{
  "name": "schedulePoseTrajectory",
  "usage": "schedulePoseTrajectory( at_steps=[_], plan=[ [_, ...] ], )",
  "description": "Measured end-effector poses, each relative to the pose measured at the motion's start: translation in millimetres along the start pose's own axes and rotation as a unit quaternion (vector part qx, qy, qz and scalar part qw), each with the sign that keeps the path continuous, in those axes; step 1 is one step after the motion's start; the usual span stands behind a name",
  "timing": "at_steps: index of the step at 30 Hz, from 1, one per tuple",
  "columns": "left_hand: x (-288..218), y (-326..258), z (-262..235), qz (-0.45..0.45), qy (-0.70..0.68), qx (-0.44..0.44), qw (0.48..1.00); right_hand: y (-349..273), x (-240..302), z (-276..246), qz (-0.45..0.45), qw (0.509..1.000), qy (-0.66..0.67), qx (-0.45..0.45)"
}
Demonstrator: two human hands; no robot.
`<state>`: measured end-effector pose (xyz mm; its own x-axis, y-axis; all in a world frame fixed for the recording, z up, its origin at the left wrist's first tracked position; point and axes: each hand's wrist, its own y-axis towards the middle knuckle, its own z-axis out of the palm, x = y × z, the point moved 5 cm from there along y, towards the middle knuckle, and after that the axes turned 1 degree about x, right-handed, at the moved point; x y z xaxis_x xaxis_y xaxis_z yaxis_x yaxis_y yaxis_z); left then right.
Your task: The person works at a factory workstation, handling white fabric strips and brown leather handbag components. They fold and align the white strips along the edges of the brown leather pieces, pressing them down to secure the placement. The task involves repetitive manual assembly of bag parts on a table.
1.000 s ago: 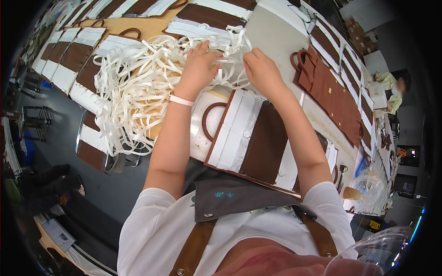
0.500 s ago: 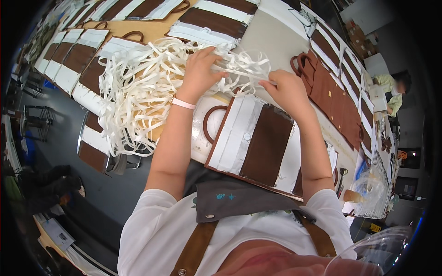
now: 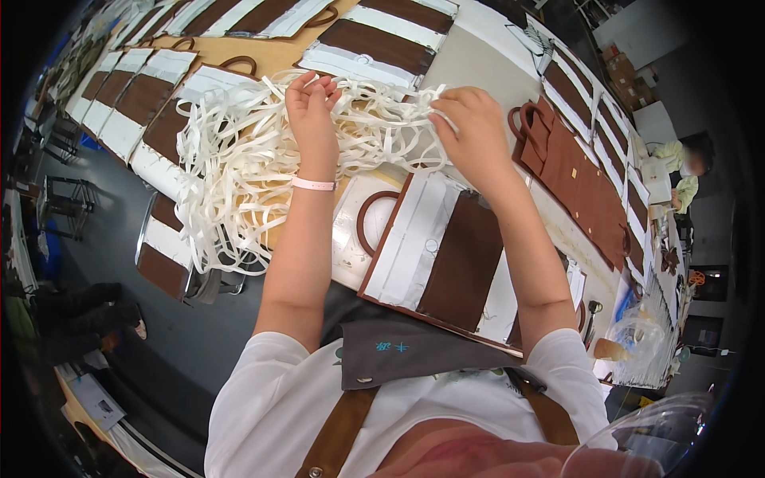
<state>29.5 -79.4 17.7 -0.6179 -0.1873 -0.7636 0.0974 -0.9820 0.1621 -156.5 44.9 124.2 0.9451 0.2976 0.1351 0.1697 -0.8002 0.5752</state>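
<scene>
A large tangled heap of narrow white fabric strips (image 3: 231, 159) lies on the table before me. Over its far middle, my left hand (image 3: 312, 119) is turned partly palm up, its fingers loosely curled and apart, with nothing plainly gripped. My right hand (image 3: 476, 131) pinches some of the strips at the heap's right end, thumb and fingers closed on them. Just below the hands lies a brown bag panel (image 3: 462, 255) with white backing bands and a round snap. Its brown loop handle (image 3: 368, 219) points left. My right forearm covers part of this panel.
More brown-and-white bag panels (image 3: 374, 40) spread along the far and left parts of the table. To the right lie stacked brown bag pieces (image 3: 574, 179) with handles. A clear plastic bag (image 3: 637, 331) stands at the right edge. Another person (image 3: 689, 163) sits far right.
My left hand has moved left and turned its palm up. My right hand has shifted up and left with the strips, which now bunch between the hands.
</scene>
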Motion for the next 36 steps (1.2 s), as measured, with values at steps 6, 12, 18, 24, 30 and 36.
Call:
schedulePoseTrajectory(
  at_steps=[6,12,18,24,30,36],
  plan=[
    [7.3,-2.7,2.8,0.053,0.081,0.009,0.995,30.7,14.3,83.0,0.078,0.984,0.038,0.158],
    [11.7,-2.5,3.2,0.067,0.23,0.041,0.97,21.6,2.0,126.2,0.154,0.959,0.13,0.199],
    [11.8,-12.8,14.6,0.099,0.543,0.068,0.831,26.8,-19.4,122.2,0.205,0.951,0.229,0.021],
    [12.0,-12.2,13.3,0.105,0.58,0.089,0.803,29.8,-7.2,139.9,0.187,0.961,0.115,0.166],
    [15.7,-13.2,13.6,0.107,0.608,0.1,0.78,30.8,-65.3,123.1,0.327,0.778,0.531,0.07],
    [10.2,-15.2,16.2,0.145,0.572,0.099,0.801,32.9,-77.3,65.1,0.327,0.654,0.682,-0.015]
  ],
)
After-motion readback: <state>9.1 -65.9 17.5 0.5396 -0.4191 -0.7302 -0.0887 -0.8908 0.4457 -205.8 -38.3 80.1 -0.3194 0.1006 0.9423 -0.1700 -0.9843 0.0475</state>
